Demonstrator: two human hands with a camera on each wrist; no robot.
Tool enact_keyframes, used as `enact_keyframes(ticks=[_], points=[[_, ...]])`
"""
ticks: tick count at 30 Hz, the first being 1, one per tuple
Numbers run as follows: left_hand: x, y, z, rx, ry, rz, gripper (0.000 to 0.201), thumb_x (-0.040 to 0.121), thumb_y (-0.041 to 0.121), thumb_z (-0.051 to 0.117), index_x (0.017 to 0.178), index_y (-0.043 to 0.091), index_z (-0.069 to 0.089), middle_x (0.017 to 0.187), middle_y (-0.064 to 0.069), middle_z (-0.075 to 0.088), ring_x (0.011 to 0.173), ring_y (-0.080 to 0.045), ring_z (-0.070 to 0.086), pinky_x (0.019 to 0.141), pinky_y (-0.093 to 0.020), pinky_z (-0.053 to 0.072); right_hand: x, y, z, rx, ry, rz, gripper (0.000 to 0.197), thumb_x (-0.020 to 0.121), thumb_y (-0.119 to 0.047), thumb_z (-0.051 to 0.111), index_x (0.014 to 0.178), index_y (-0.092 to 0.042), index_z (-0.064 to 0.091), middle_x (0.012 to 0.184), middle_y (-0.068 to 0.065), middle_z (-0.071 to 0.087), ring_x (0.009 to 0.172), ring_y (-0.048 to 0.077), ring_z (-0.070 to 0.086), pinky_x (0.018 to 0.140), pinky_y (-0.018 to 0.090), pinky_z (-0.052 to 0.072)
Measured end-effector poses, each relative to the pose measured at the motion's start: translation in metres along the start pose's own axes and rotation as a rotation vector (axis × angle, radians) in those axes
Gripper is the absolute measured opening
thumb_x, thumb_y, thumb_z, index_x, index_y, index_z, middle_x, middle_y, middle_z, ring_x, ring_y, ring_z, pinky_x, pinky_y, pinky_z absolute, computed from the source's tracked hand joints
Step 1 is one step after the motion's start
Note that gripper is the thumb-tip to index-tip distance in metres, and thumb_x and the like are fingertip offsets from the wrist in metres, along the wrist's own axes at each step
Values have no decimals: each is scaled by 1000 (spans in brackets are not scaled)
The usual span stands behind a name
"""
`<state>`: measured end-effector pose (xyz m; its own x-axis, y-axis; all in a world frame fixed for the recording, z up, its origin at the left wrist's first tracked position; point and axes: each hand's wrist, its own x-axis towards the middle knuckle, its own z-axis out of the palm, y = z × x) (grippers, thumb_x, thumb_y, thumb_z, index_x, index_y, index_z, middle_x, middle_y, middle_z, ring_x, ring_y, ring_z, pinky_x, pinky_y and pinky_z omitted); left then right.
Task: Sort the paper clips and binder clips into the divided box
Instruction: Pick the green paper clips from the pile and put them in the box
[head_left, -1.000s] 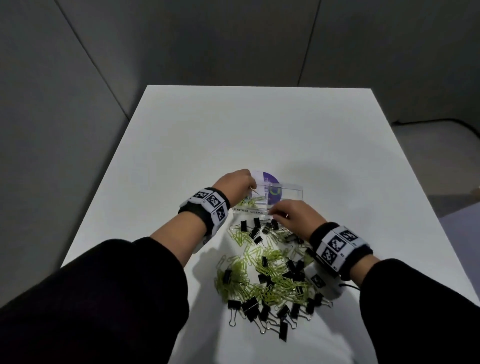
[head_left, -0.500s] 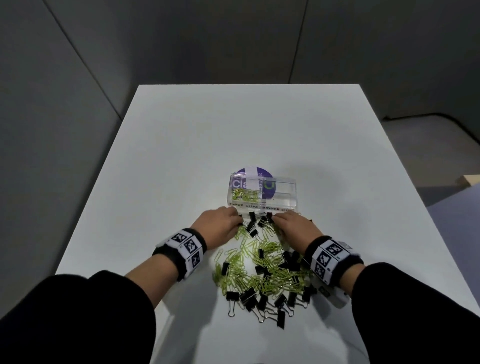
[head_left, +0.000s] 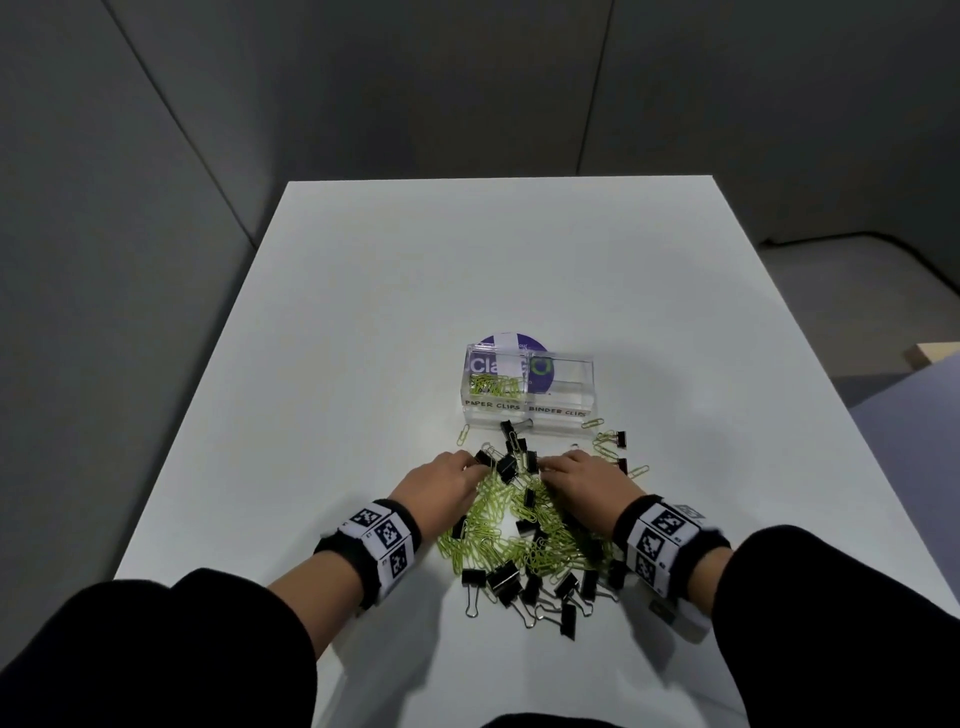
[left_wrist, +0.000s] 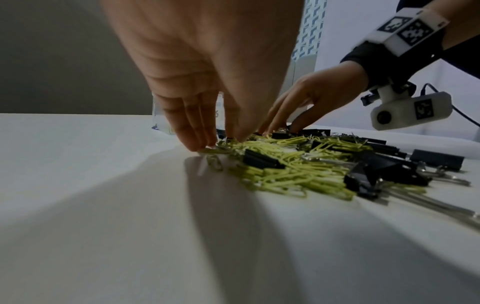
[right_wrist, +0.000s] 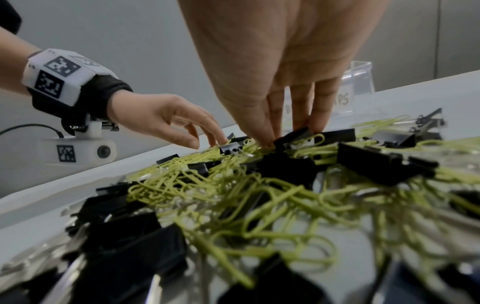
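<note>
Picking w/ straight-fingered left hand (head_left: 441, 486) & right hand (head_left: 584, 480), frame-center pile: pinching single paper clips (head_left: 493, 525) only, avoiding binder clips (head_left: 506, 579); holds unclear.

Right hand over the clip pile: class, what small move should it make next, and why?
Probably pinch the black binder clip under the right hand's fingertips and carry it to the divided box's compartment marked BINDER CLIPS. That side looks empty, while green paper clips already lie in the other, and the fingers already touch the clip.
</note>
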<state>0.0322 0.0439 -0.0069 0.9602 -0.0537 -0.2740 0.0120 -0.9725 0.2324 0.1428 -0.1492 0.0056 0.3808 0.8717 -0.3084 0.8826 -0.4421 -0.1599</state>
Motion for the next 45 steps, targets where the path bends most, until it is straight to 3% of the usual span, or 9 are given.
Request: enact_keyframes(ticks=[3,6,9,13,22,26,32,38,45], points=[[2,2,-4,21,-26,-5,35,98,26,40,130,14,46,124,-7,53,108,-23,55,85,-37,52,-4,5,-5,70,97,46,32,91,-7,49,122,-9,55,128,9,57,115,25,52,96,35,45],[7,4,-9,6,43,-36,36,97,29,40,130,16,44,127,-5,51,108,-22,54,84,-36,52,-2,24,-8,92,156,248,37,87,-4,54,123,-10,52,126,7,56,113,24,52,96,34,47],[15,1,-12,-20,66,-91,50,96,28,43,143,17,30,148,-7,33,128,-25,42,100,-37,45,1,47,-7,78,95,385,51,86,0,52,135,-8,38,142,12,41,128,28,41,105,38,40],[21,-3,-12,-18,-40,-160,61,97,38,38,148,18,14,158,-8,11,144,-25,19,115,-39,28,3,61,-3,34,-65,382,62,93,-5,43,147,-10,12,157,8,11,144,27,16,116,39,27],[15,6,0,-36,-54,-65,51,95,28,47,143,20,32,152,-4,29,136,-22,35,103,-35,41,-8,43,8,-3,72,307,37,90,-5,48,126,-11,47,134,7,47,121,27,43,96,35,43],[13,13,1,-59,9,-38,39,96,20,45,135,17,45,139,-5,44,122,-23,49,94,-34,48,-8,29,12,61,67,316,32,90,-3,49,121,-9,49,126,8,48,118,26,41,90,36,46],[11,15,2,-61,20,-43,29,96,19,44,123,14,55,126,-4,54,112,-23,52,86,-34,49,-5,27,14,165,71,270,24,91,-6,47,113,-9,53,118,9,54,110,26,44,90,33,40],[16,6,-18,-67,91,-53,30,95,30,47,124,21,53,124,2,58,108,-18,58,85,-31,50,-8,38,7,253,-1,289,20,91,-16,54,108,-11,60,114,9,59,111,26,49,93,33,41],[37,-12,-39,-36,118,-89,29,96,26,46,122,22,57,128,4,56,108,-18,59,81,-33,53,-13,38,0,278,-62,313,18,91,-21,54,105,-11,56,112,6,60,102,23,56,86,30,44]])
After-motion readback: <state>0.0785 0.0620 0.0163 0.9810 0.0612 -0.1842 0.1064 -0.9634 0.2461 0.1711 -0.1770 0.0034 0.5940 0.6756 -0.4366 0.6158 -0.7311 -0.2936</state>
